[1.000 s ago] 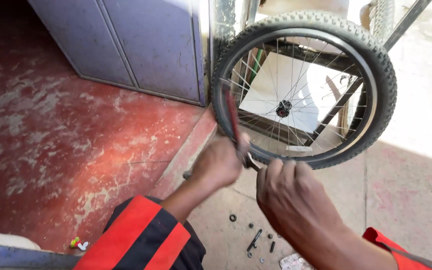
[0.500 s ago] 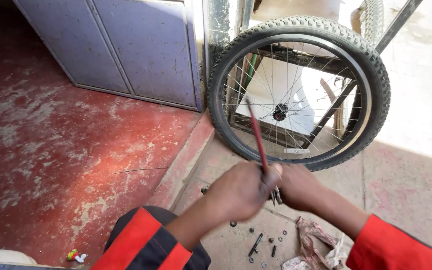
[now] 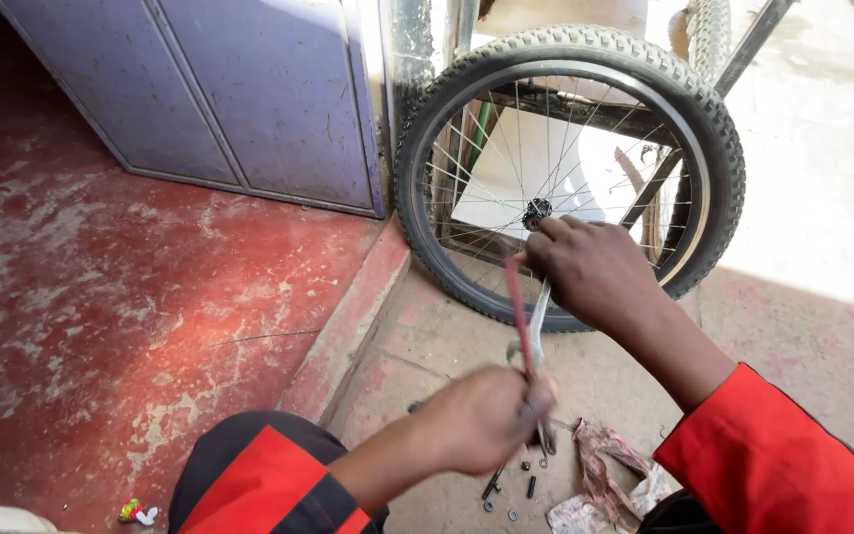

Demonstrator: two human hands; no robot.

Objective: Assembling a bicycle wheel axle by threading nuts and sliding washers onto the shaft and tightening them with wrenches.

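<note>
at lower centre the left hand (image 3: 481, 420) grips a thin red tool (image 3: 518, 311) upright, while the right hand (image 3: 595, 272) above clasps a silver wrench (image 3: 536, 331) just below the wheel hub (image 3: 537, 211).

We are seeing our left hand (image 3: 481, 420) blurring, its fingers hiding the red tool's (image 3: 518, 311) lower end; small parts (image 3: 526, 485) are too tiny to identify.
</note>
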